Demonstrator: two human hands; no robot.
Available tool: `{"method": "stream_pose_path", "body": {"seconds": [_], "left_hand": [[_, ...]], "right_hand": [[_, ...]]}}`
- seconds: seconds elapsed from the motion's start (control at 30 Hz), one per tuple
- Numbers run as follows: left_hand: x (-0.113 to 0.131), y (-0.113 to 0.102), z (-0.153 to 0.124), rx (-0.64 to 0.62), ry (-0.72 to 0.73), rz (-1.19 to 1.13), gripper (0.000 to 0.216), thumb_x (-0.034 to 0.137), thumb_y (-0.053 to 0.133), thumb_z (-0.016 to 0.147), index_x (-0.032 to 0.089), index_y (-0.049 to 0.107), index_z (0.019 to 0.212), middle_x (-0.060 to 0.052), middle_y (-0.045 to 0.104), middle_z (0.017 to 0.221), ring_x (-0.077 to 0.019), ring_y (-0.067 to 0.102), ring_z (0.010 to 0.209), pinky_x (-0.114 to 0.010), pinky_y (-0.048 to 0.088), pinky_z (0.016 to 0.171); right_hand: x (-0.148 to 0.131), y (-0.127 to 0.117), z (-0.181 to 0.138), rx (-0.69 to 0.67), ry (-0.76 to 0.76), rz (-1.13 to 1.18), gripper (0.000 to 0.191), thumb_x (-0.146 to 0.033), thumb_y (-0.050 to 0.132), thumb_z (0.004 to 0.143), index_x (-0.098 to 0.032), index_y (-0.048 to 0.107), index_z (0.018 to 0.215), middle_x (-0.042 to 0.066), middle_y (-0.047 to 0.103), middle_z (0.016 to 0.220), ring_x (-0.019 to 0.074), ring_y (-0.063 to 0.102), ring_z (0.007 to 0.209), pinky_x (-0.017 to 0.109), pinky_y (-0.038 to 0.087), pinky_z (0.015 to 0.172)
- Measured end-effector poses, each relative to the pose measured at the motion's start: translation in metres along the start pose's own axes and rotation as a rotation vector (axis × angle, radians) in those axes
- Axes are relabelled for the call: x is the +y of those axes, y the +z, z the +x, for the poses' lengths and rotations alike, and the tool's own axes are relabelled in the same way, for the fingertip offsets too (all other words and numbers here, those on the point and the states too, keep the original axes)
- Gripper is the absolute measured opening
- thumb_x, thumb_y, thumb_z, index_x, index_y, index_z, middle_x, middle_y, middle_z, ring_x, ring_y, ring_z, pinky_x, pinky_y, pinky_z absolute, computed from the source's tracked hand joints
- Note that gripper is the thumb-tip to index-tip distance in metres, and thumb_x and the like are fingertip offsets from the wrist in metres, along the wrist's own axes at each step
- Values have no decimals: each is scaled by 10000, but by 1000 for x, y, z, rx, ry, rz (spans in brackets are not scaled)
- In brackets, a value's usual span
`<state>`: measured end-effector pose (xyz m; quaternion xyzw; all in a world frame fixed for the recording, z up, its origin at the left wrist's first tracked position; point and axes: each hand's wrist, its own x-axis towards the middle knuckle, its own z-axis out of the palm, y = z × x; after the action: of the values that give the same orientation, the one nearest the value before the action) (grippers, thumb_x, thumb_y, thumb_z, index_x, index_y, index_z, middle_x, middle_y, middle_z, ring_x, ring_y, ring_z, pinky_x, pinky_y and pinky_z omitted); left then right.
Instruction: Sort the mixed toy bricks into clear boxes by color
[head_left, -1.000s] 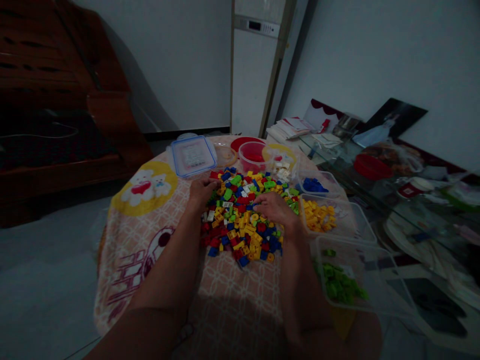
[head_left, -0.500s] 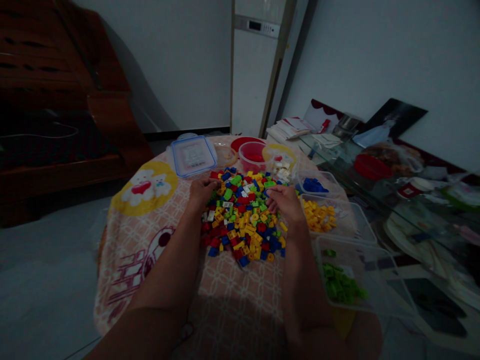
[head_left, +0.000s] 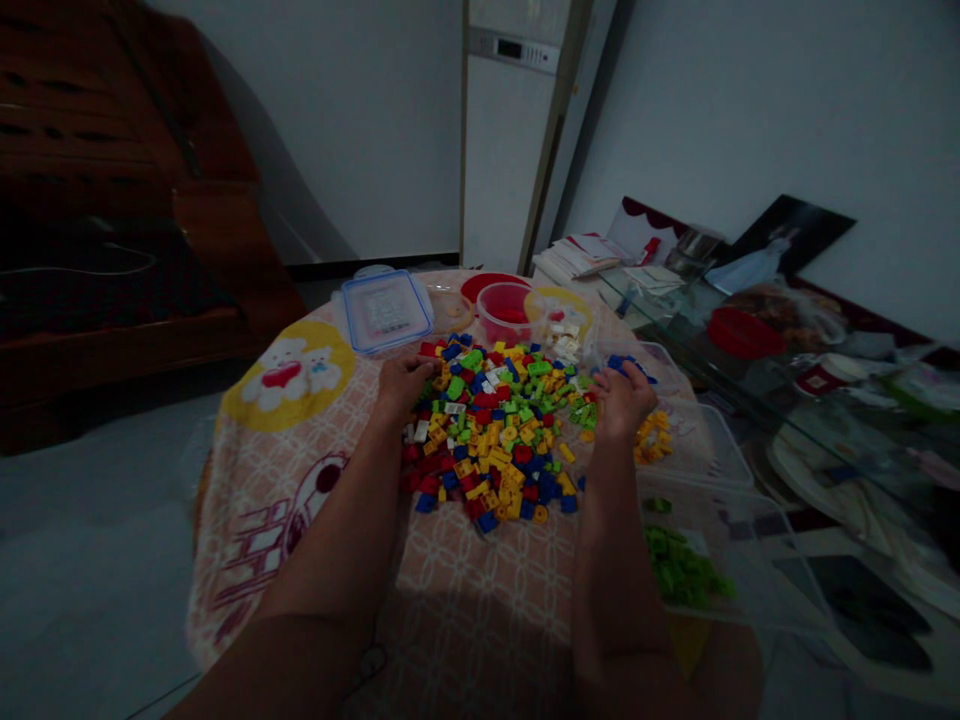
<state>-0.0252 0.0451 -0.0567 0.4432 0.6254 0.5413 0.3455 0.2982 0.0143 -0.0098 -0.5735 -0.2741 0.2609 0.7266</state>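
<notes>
A heap of small toy building bricks point(head_left: 487, 435) in red, yellow, blue, green and white lies mid-table. My left hand point(head_left: 403, 385) rests at the heap's upper left edge, fingers curled together; whatever they pinch is too small to make out. Over the clear box of blue bricks point(head_left: 621, 364) is my right hand point(head_left: 626, 400), its thumb and fingers apart, with no brick plainly visible in them. That hand partly covers the box of yellow bricks point(head_left: 654, 438). Nearer me stands a clear box of green bricks point(head_left: 686, 570). White bricks point(head_left: 566, 342) lie in a clear container behind.
At the back of the cloth-covered table point(head_left: 480, 600) are a blue-rimmed lid point(head_left: 388, 312), a clear round tub point(head_left: 504, 318) and a red lid point(head_left: 487, 284). A cluttered glass table point(head_left: 697, 350) adjoins on the right. A wooden bench point(head_left: 217, 240) stands left.
My right hand has moved right, from the heap to above the box of blue bricks. My left hand has stayed at the heap's left edge.
</notes>
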Motion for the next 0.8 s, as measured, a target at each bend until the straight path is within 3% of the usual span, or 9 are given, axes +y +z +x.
{"method": "stream_pose_path", "body": {"seconds": [0.17,0.37,0.47,0.6,0.7,0.8], "left_hand": [[2,0,0,4,-5,5,156,225,662,674,173,803,717,-34,785,736,-196,719,755,-281,564,756],[4,0,-2,1,-20,-24,181,225,663,674,159,815,747,-50,793,759,-189,715,746,-274,558,747],[2,0,-2,0,-4,-24,187,218,665,675,161,822,759,-49,794,764,-186,712,748,-273,553,751],[3,0,-2,1,-7,-14,169,215,672,671,166,817,742,-39,790,753,-189,717,755,-274,561,754],[5,0,-1,-1,-25,-18,151,213,674,662,163,805,717,-37,783,732,-192,719,748,-276,568,744],[3,1,0,-5,-26,-41,151,213,672,660,162,802,721,-35,781,729,-189,718,737,-280,571,746]], "right_hand": [[-20,8,-25,-369,131,-152,211,-298,681,703,-156,694,858,-36,647,548,110,571,395,181,439,375],[-31,24,-57,-835,128,-394,91,-245,691,722,-175,743,748,-67,576,455,97,475,345,183,340,351],[-30,31,-67,-976,34,-500,71,-168,708,723,-197,772,729,-62,602,491,112,542,430,198,409,447],[-27,36,-73,-1090,-246,-785,144,-120,753,749,-219,834,815,-9,752,703,177,709,722,256,521,703],[-25,38,-75,-1145,-397,-1039,217,-126,758,795,-207,857,971,51,822,950,222,744,961,286,519,879],[-25,39,-76,-1155,-441,-1167,249,-157,728,849,-214,852,1058,70,824,1074,229,740,1048,284,505,925]]}}
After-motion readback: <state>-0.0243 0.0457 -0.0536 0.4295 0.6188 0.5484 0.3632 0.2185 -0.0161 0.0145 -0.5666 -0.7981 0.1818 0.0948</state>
